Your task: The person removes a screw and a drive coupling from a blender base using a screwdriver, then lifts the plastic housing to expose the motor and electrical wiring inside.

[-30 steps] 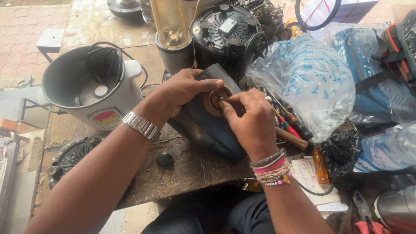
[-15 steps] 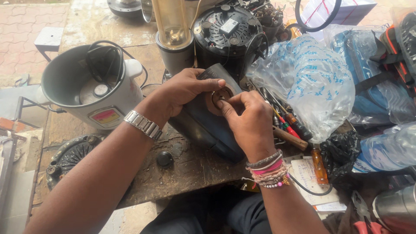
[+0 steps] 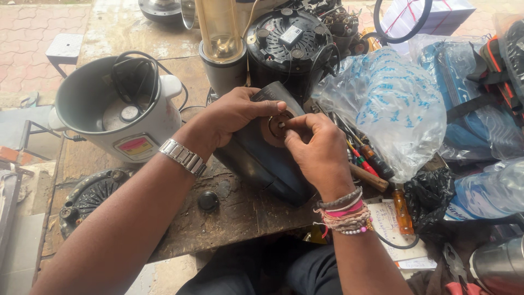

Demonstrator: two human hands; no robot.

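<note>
Worn wooden bench (image 3: 240,210) packed with appliance bits. Dark blue-grey mixer base (image 3: 262,158) lies tilted on side, long axis running toward me, brass coupler (image 3: 279,124) at far end. Left hand (image 3: 232,117) clamped over body. Right hand (image 3: 316,150) nearer, fingertips pinching coupler from right.

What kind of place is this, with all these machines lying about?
Most likely a small-appliance repair stall: a worn wooden workbench holds an opened rice cooker, a dark blender base being worked on by hand, and screwdrivers.
</note>
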